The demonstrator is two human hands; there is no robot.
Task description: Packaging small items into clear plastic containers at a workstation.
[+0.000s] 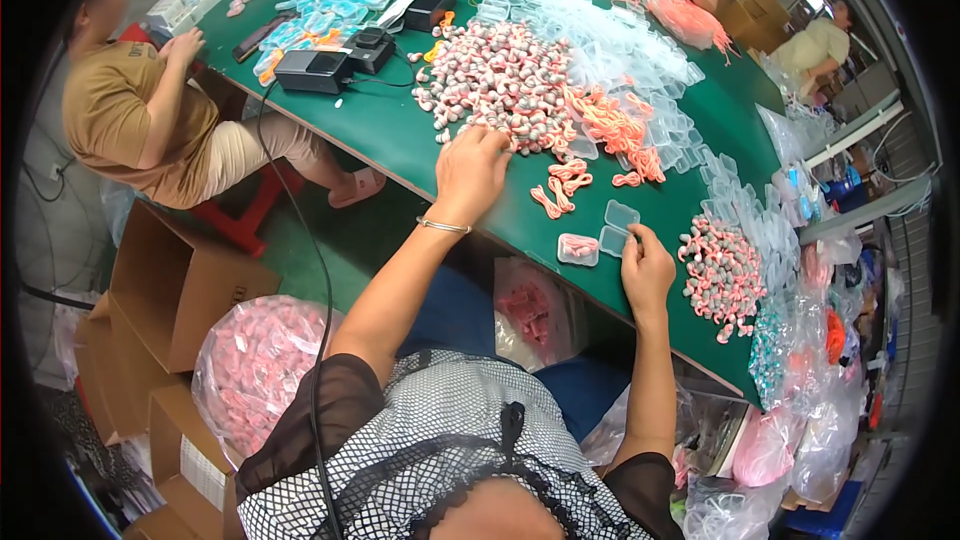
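Reaching into the near edge of the pink-and-grey pile (505,70), beyond and left of the open clear case (613,241), your left hand (470,177) half-curls its fingers; whether it grips anything, I cannot tell. Your right hand (648,264) pinches that case's right side, fingers nearly closed. A filled case (578,261) sits just left of it.
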